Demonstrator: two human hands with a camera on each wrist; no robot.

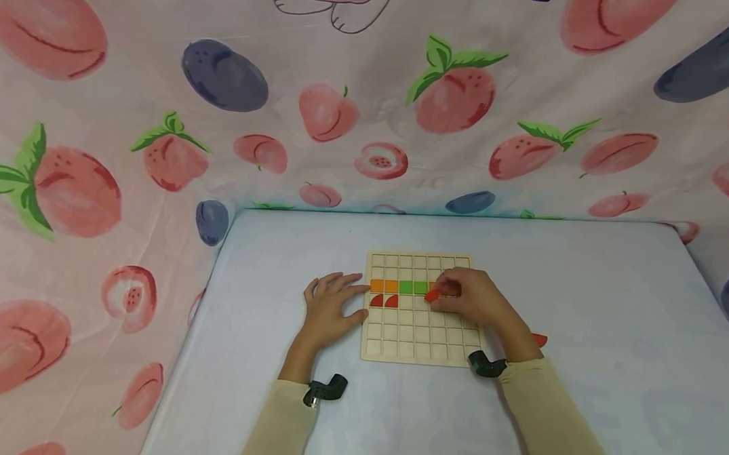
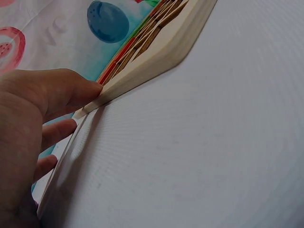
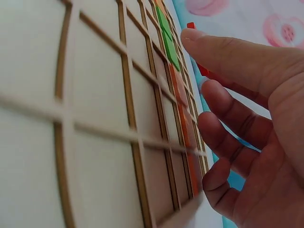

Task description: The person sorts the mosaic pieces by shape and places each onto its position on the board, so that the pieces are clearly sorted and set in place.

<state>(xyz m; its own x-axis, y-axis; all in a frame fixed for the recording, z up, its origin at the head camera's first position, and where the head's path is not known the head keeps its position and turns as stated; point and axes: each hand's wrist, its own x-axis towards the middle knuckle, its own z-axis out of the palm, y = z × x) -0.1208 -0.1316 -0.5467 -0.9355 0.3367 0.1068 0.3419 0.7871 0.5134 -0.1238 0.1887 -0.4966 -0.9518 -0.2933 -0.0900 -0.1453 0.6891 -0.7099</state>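
A wooden grid board (image 1: 400, 351) lies on the table. One row holds two orange square tiles (image 1: 384, 286) and two green square tiles (image 1: 412, 288), with more orange beyond them partly under the right hand. In the row below, two red quarter-circle pieces (image 1: 391, 301) fill the leftmost cells. My left hand (image 1: 328, 314) rests at the board's left edge with fingers spread, the thumb (image 2: 85, 92) touching the rim. Over the board, my right hand (image 1: 477, 297) pinches a red piece (image 1: 431, 296) between thumb and finger; most of it is hidden in the right wrist view.
Another red piece (image 1: 540, 340) lies on the table right of the board, partly hidden by the right forearm. A white cloth covers the table (image 1: 619, 325). Fruit-printed fabric (image 1: 337, 167) hangs behind it and along the left side.
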